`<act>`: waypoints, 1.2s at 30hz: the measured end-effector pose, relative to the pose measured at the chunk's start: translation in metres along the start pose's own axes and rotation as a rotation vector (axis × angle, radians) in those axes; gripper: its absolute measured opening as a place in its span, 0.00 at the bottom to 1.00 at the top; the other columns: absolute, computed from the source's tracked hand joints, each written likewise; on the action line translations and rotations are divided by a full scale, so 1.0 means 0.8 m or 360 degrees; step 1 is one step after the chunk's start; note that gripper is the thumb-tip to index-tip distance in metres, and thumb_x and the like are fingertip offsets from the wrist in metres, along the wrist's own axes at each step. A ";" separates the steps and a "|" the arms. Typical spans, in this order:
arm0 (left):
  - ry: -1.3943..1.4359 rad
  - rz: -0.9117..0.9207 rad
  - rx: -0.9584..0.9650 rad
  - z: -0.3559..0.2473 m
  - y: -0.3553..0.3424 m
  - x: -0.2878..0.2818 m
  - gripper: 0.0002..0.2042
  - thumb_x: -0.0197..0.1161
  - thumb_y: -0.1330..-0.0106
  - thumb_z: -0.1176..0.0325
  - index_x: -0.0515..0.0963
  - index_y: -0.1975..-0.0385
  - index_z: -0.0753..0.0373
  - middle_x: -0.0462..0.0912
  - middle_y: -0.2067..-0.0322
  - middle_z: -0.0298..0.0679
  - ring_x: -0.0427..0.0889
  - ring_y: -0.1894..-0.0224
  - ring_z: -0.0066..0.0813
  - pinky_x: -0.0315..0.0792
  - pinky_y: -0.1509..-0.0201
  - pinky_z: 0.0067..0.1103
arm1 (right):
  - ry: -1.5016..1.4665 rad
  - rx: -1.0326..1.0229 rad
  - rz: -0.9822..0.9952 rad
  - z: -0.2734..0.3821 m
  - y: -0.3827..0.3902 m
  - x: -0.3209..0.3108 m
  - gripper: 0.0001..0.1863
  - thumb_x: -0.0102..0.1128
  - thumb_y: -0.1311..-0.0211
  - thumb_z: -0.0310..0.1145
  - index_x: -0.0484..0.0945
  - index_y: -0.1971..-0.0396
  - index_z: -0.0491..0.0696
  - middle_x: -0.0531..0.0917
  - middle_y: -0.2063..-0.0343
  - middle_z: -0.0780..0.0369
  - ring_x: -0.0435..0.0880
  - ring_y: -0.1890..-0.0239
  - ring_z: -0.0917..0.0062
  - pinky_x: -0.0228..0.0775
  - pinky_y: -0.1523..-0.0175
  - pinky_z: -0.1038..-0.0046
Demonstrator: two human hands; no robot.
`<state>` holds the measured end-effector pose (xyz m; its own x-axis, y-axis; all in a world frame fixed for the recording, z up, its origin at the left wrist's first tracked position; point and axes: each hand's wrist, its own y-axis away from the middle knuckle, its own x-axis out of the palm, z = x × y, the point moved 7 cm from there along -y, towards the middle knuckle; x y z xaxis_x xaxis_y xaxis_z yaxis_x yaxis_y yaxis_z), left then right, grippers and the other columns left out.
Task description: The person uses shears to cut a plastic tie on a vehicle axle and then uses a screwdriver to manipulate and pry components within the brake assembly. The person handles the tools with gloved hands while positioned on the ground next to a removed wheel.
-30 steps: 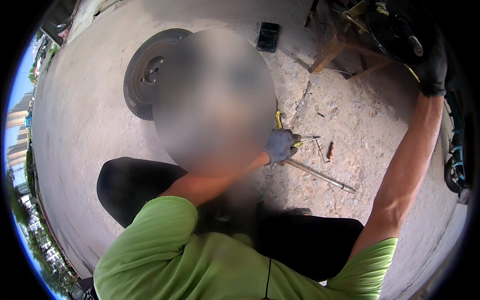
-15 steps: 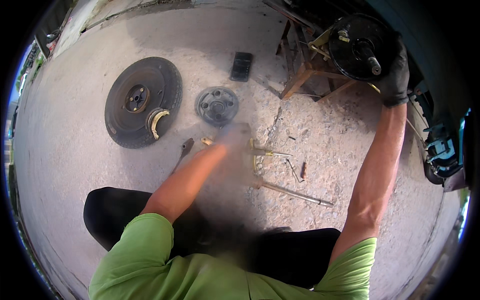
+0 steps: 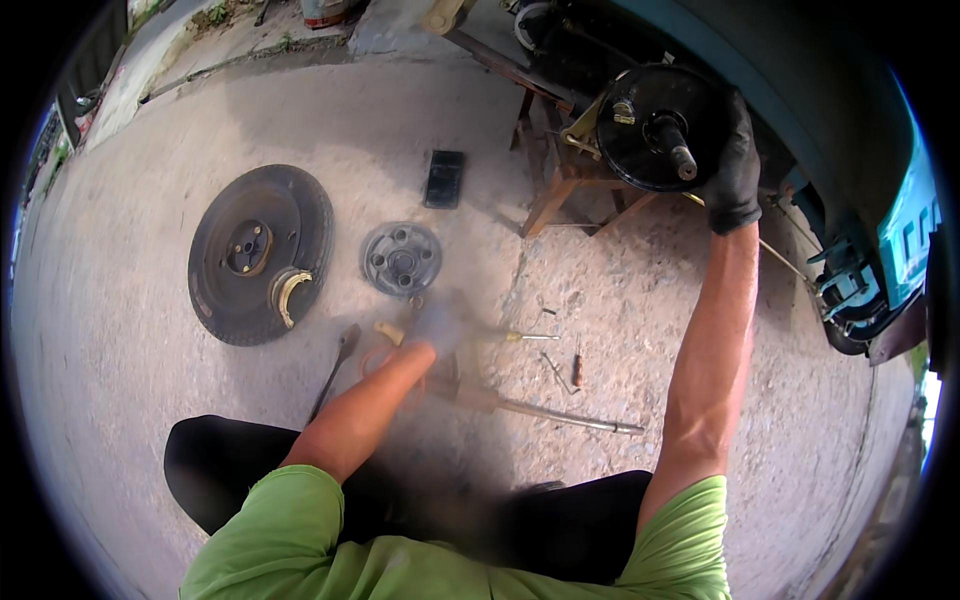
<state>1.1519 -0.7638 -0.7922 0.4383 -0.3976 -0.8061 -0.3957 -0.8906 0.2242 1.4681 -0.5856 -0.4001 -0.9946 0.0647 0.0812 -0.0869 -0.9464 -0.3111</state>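
Note:
My right hand (image 3: 736, 175), in a dark glove, is closed on the right edge of a round black brake backing plate (image 3: 632, 155). A bare metal spindle (image 3: 680, 155) sticks out from the middle of the plate. My left hand (image 3: 437, 326) is low over the ground, just below a grey ribbed hub or drum cover (image 3: 402, 260). Blur smears it, so its fingers and anything in them cannot be made out. Next to it are a yellow-handled screwdriver (image 3: 530, 337) and a long metal bar (image 3: 570, 413).
Left on the concrete lies a tyred wheel (image 3: 215, 290) with a curved brake shoe (image 3: 285, 290) on it. A black phone-like rectangle (image 3: 444, 180), a dark-handled tool (image 3: 335, 370) and a red-handled screwdriver (image 3: 577, 370) lie about. A wooden stool (image 3: 550, 205) stands below the teal vehicle (image 3: 905, 240).
The view has shifted, so the ground items appear lower and further left, with more of the vehicle showing. My right hand stays on the backing plate; my left stays low beside the tools.

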 end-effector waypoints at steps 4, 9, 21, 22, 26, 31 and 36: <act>-0.0190 -0.0093 0.0002 0.051 -0.002 0.026 0.20 0.55 0.33 0.61 0.78 0.46 0.66 0.79 0.44 0.53 0.75 0.38 0.49 0.68 0.33 0.38 | -0.0061 -0.0136 0.0048 0.010 -0.008 0.020 0.28 0.42 0.21 0.48 0.72 0.37 0.42 0.81 0.43 0.55 0.82 0.43 0.69 0.76 0.35 0.67; -0.0059 -0.0170 -0.0016 0.037 0.001 0.013 0.19 0.57 0.35 0.61 0.79 0.47 0.62 0.81 0.47 0.50 0.76 0.41 0.50 0.69 0.35 0.39 | 0.0290 -0.0297 0.0027 0.021 0.005 0.020 0.24 0.43 0.21 0.42 0.69 0.33 0.44 0.79 0.40 0.55 0.81 0.41 0.69 0.75 0.34 0.67; 0.0116 -0.0349 -0.0063 0.005 0.010 -0.019 0.11 0.61 0.41 0.63 0.84 0.63 0.59 0.83 0.56 0.43 0.82 0.50 0.47 0.76 0.45 0.38 | 0.0189 -0.0372 0.0162 0.003 -0.004 0.002 0.24 0.41 0.20 0.39 0.67 0.32 0.44 0.78 0.40 0.55 0.80 0.40 0.69 0.74 0.33 0.67; 0.0168 -0.0347 -0.0149 0.010 0.009 -0.017 0.10 0.61 0.41 0.63 0.85 0.64 0.58 0.83 0.56 0.42 0.82 0.51 0.46 0.76 0.45 0.38 | -0.0056 -0.0219 0.0159 -0.001 -0.005 0.005 0.25 0.40 0.19 0.42 0.67 0.32 0.44 0.78 0.40 0.55 0.80 0.40 0.70 0.74 0.33 0.67; -0.0169 -0.0311 0.0067 0.001 0.012 -0.016 0.10 0.62 0.42 0.64 0.86 0.65 0.57 0.84 0.55 0.41 0.84 0.51 0.42 0.78 0.47 0.35 | -0.0022 -0.0177 0.0111 -0.006 -0.006 0.003 0.27 0.37 0.18 0.47 0.68 0.33 0.43 0.79 0.41 0.55 0.80 0.41 0.72 0.73 0.33 0.69; -0.0112 -0.0261 0.0007 -0.015 0.006 -0.018 0.11 0.61 0.42 0.64 0.86 0.63 0.56 0.84 0.53 0.41 0.83 0.48 0.41 0.78 0.46 0.34 | -0.0084 -0.0167 0.0133 -0.001 -0.005 -0.007 0.27 0.40 0.19 0.47 0.68 0.33 0.44 0.80 0.41 0.55 0.81 0.41 0.71 0.73 0.33 0.68; 0.0087 -0.0450 -0.0067 0.026 0.014 -0.008 0.12 0.59 0.36 0.59 0.85 0.59 0.56 0.85 0.54 0.43 0.83 0.50 0.46 0.77 0.46 0.37 | 0.0362 -0.0511 0.0113 0.016 0.004 0.012 0.26 0.40 0.19 0.44 0.66 0.32 0.43 0.77 0.39 0.55 0.78 0.38 0.68 0.71 0.31 0.67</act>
<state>1.1276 -0.7669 -0.7960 0.5695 -0.1424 -0.8096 -0.2181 -0.9758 0.0182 1.4593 -0.5924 -0.3882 -0.9828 0.1050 -0.1521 0.0054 -0.8063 -0.5914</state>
